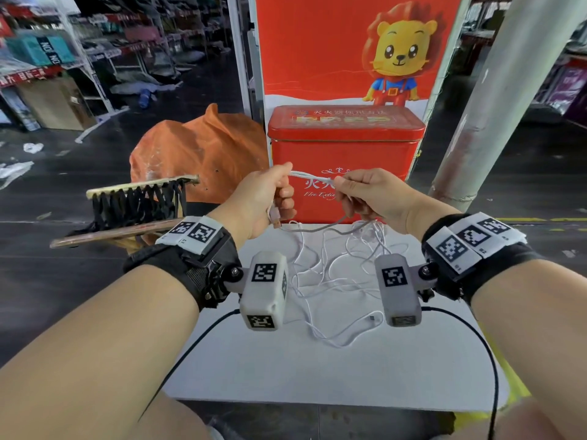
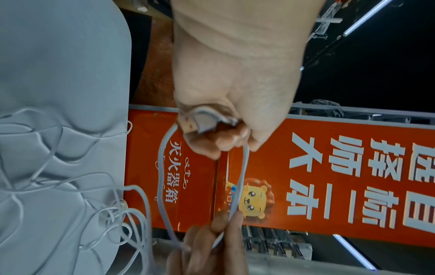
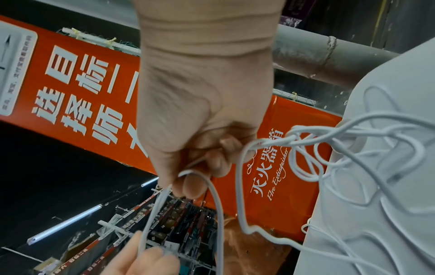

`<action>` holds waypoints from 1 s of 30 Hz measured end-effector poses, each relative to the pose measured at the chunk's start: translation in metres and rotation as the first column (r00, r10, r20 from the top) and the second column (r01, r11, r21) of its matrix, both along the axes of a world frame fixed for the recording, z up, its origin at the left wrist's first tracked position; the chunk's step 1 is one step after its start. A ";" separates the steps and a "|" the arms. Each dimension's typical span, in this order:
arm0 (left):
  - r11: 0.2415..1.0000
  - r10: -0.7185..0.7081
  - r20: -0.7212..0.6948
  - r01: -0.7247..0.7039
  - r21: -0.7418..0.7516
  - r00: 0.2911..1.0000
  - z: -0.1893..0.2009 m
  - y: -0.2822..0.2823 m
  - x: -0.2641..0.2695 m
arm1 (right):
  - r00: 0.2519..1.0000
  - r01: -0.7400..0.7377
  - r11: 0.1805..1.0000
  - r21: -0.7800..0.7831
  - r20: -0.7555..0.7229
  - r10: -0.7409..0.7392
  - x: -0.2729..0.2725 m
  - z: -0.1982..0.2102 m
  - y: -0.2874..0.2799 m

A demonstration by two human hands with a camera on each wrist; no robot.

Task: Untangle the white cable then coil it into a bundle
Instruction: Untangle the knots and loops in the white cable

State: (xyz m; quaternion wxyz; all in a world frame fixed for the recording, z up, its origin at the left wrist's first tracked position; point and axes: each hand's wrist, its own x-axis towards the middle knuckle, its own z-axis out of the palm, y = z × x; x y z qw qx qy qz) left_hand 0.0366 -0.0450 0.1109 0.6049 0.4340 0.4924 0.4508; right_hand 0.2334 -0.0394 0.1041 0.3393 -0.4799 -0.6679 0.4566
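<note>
A thin white cable [image 1: 313, 178] runs taut between my two raised hands above the white table [image 1: 317, 376]. My left hand [image 1: 285, 185] grips it in curled fingers, and a USB plug [image 1: 275, 218] hangs below the palm. My right hand [image 1: 342, 187] pinches the same stretch between thumb and forefinger. Most of the cable lies as a loose tangle [image 1: 333, 274] on the table under the hands. In the left wrist view the left hand [image 2: 223, 141] holds a folded bit of cable [image 2: 242, 176]. In the right wrist view the right hand [image 3: 195, 178] pinches a loop of cable [image 3: 219, 204].
A red fire extinguisher box [image 1: 346, 147] stands right behind the table's far edge. An orange sack [image 1: 197, 154] and a wooden rack with black straps [image 1: 139, 198] are at the left. A grey pillar [image 1: 495, 90] rises at the right. Black camera leads [image 1: 190, 344] trail over the table's near corners.
</note>
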 end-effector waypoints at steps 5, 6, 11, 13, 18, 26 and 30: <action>0.984 -0.167 -0.233 0.175 0.015 0.958 0.004 -0.005 -0.011 | 0.999 0.024 0.998 -0.051 -0.044 -0.026 0.007 0.000 -0.002; 0.978 -0.198 -0.246 0.207 0.011 0.949 0.005 -0.005 -0.012 | 0.998 0.004 0.998 -0.060 -0.061 -0.008 0.008 -0.001 -0.003; 0.957 -0.281 -0.213 0.290 0.014 0.936 0.005 -0.007 -0.012 | 0.994 0.047 0.998 -0.046 -0.101 -0.051 0.002 -0.002 -0.003; 0.964 -0.259 -0.158 0.265 0.022 0.953 0.006 -0.007 -0.009 | 0.989 0.091 0.995 -0.030 -0.116 -0.094 0.000 -0.001 -0.002; 0.985 -0.159 -0.042 0.162 0.068 0.986 0.008 -0.006 -0.011 | 0.985 0.034 0.997 -0.076 -0.168 -0.046 0.008 0.000 -0.002; 0.921 -0.382 -0.194 0.389 -0.002 0.904 0.006 -0.011 -0.008 | 0.976 0.212 0.977 -0.029 -0.044 -0.213 0.006 0.000 -0.002; 0.910 -0.380 -0.367 0.414 0.016 0.849 0.002 -0.011 -0.001 | 0.976 0.189 0.981 0.048 0.102 -0.193 -0.004 0.004 -0.006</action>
